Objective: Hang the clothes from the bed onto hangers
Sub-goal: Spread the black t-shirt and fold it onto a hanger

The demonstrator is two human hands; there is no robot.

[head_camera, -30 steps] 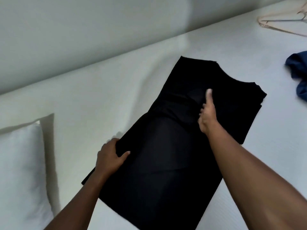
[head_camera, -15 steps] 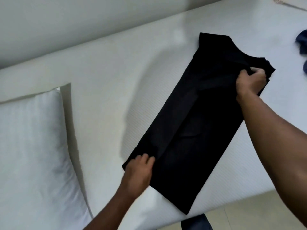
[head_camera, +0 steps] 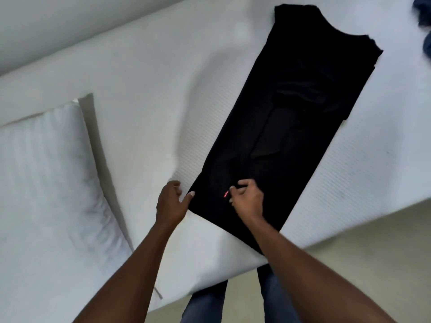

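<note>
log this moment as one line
garment: black shirt flat on bed | left grip: thumb at hem corner | right grip: pinches hem by red tag

The black garment point(head_camera: 291, 113) is plain and unpatterned apart from a tiny red tag point(head_camera: 225, 195) near its 6 o'clock end, and it lies on a white bed point(head_camera: 140, 101) whose cover has a fine ribbed weave. At 9 o'clock the pillow point(head_camera: 46, 183) is white with faint woven stripes, and at 2 o'clock a dark blue cloth point(head_camera: 423, 24) shows. At 6 o'clock are blue jeans point(head_camera: 203, 306), with a pale beige floor point(head_camera: 373, 252) at 4 o'clock.
</note>
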